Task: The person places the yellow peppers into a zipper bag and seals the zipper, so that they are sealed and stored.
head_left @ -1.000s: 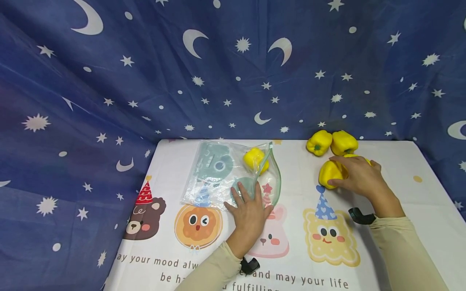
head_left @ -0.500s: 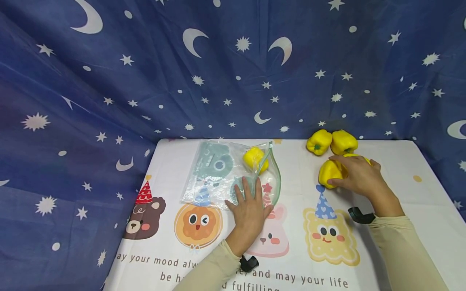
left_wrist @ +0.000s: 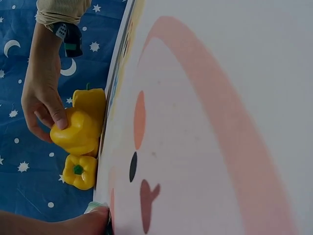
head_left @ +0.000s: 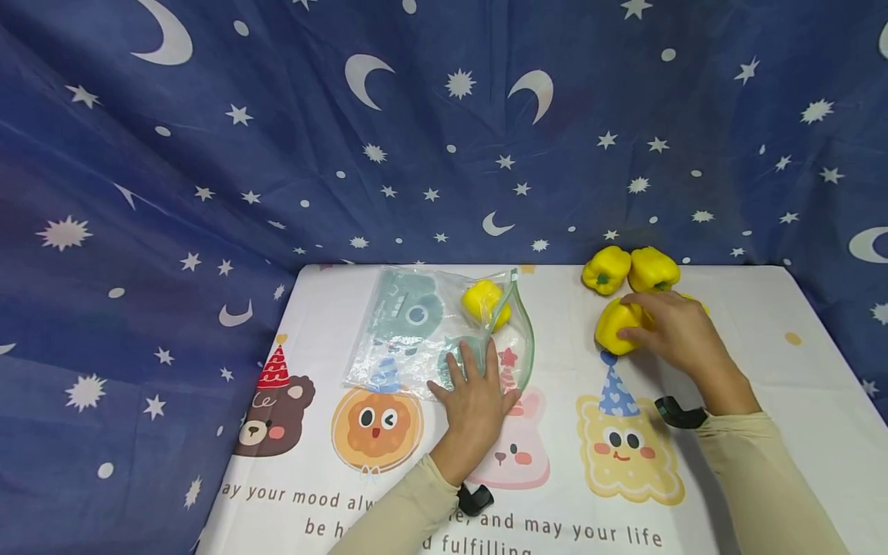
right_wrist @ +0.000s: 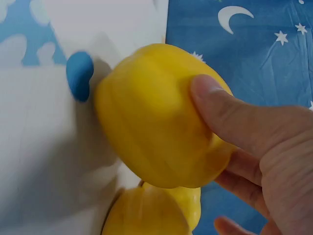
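Observation:
My right hand (head_left: 683, 331) grips a yellow bell pepper (head_left: 613, 327) between thumb and fingers; the right wrist view shows the thumb along one side of this pepper (right_wrist: 156, 117), which seems tilted and slightly raised. My left hand (head_left: 477, 405) lies with fingers spread on the lower edge of a clear zip bag (head_left: 364, 370) near its green-rimmed mouth. Inside the bag, by the mouth, sits another yellow bell pepper (head_left: 481, 299). In the left wrist view only part of the left hand (left_wrist: 73, 225) shows, at the bottom left.
Two yellow bell peppers, one left (head_left: 606, 270) and one right (head_left: 654, 270), stand at the table's back edge. Another pepper (head_left: 702, 304) is mostly hidden behind my right hand. A blue star-patterned curtain (head_left: 444, 154) rises behind the white printed tablecloth (head_left: 798, 432).
My right hand has shifted slightly left with the gripped pepper, away from the pepper behind it. The left hand and bag stay almost still.

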Demonstrator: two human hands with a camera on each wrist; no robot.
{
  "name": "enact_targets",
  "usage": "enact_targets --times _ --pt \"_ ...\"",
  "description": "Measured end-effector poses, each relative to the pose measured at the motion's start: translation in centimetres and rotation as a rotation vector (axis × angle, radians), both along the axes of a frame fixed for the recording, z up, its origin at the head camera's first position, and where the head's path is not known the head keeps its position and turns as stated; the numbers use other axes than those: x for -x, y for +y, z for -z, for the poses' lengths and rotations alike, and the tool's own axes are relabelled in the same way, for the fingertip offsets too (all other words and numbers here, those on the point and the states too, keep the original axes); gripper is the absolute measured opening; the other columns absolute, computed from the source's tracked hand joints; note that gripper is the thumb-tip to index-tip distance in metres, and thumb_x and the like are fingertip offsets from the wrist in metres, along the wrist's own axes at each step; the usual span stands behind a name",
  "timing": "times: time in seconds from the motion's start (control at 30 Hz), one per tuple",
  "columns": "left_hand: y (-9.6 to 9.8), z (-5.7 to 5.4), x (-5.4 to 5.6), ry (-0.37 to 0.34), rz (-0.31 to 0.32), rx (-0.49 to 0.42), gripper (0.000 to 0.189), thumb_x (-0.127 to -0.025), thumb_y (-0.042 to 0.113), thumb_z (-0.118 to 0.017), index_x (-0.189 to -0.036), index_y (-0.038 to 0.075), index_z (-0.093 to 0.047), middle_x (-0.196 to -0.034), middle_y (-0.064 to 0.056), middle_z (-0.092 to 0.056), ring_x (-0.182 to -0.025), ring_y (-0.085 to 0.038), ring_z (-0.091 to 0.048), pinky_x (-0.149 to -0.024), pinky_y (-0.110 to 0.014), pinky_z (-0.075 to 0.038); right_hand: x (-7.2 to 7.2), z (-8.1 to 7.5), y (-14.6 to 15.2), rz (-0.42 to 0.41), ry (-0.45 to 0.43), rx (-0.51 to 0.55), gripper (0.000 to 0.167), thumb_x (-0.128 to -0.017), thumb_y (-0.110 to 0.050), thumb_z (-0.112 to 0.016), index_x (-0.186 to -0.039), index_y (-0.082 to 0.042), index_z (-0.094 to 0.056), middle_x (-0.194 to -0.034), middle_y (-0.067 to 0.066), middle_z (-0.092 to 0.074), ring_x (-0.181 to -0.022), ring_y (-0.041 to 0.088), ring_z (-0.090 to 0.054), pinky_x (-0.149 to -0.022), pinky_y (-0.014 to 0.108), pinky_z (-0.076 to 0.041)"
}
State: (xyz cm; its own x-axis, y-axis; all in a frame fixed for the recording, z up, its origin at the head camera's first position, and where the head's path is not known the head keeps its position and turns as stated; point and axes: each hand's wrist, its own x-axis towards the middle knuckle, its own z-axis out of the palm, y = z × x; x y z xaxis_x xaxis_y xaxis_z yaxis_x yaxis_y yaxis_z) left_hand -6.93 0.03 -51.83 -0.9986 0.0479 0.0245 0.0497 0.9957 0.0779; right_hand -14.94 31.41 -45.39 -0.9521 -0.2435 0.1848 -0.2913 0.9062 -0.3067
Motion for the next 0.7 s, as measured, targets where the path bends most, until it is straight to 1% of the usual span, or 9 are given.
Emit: enact_targets --times 0.07,0.23,0.33,0.47,0.6,0.7 --pt "0.1 -0.1 0.1 -0.014 -0.004 -0.003 0.099 -0.085 0.069 -0.068 -0.162 0.022 -0.027 -0.161 -0.027 -0.035 -0.144 -0.052 -0.039 -0.092 -0.082 -0.04 -0.1 -0.2 -0.4 -0.004 0.019 0.029 0.054 -0.076 -0.023 -0.091 -0.122 -0.007 -0.069 -0.12 0.02 -0.072 -0.111 0.044 -0.062 -0.095 0.063 -0.046" --pt "0.3 -0.2 0.3 -0.054 -0.018 -0.01 0.098 -0.086 0.07 -0.066 -0.163 0.023 -0.026 -0.162 -0.026 -0.033 -0.146 -0.052 -0.036 -0.093 -0.082 -0.039 -0.3 -0.2 -1.4 -0.006 0.058 0.107 0.055 -0.076 -0.024 -0.091 -0.123 -0.005 -0.068 -0.116 0.022 -0.071 -0.106 0.044 -0.062 -0.093 0.062 -0.048" --pt "0.5 -0.3 0.4 -0.076 -0.028 -0.004 0.098 -0.086 0.071 -0.064 -0.163 0.024 -0.024 -0.163 -0.026 -0.032 -0.146 -0.052 -0.035 -0.094 -0.082 -0.039 -0.4 0.0 -2.0 -0.016 0.102 0.134 0.056 -0.075 -0.023 -0.091 -0.123 -0.005 -0.068 -0.11 0.022 -0.07 -0.093 0.038 -0.062 -0.083 0.055 -0.051" --pt "0.8 -0.3 0.6 -0.094 -0.043 -0.004 0.098 -0.086 0.072 -0.064 -0.163 0.024 -0.027 -0.163 -0.026 -0.032 -0.147 -0.053 -0.034 -0.094 -0.083 -0.039 -0.5 0.1 -2.7 -0.007 0.1 0.135 0.058 -0.076 -0.027 -0.091 -0.124 -0.006 -0.067 -0.108 0.019 -0.068 -0.084 0.031 -0.058 -0.074 0.047 -0.048" --pt "1.1 -0.2 0.9 -0.112 -0.055 0.003 0.098 -0.086 0.073 -0.062 -0.162 0.023 -0.027 -0.163 -0.027 -0.03 -0.147 -0.054 -0.033 -0.094 -0.083 -0.038 -0.5 0.2 -3.4 0.004 0.072 0.157 0.058 -0.078 -0.03 -0.09 -0.126 -0.007 -0.066 -0.115 0.02 -0.068 -0.091 0.034 -0.061 -0.078 0.05 -0.052" --pt "1.4 -0.2 1.2 -0.121 -0.059 0.014 0.097 -0.088 0.074 -0.059 -0.163 0.023 -0.025 -0.164 -0.027 -0.029 -0.147 -0.055 -0.032 -0.095 -0.083 -0.038 -0.4 0.4 -3.8 0.005 0.063 0.188 0.058 -0.079 -0.032 -0.089 -0.127 -0.007 -0.066 -0.118 0.019 -0.068 -0.095 0.036 -0.063 -0.081 0.053 -0.053"
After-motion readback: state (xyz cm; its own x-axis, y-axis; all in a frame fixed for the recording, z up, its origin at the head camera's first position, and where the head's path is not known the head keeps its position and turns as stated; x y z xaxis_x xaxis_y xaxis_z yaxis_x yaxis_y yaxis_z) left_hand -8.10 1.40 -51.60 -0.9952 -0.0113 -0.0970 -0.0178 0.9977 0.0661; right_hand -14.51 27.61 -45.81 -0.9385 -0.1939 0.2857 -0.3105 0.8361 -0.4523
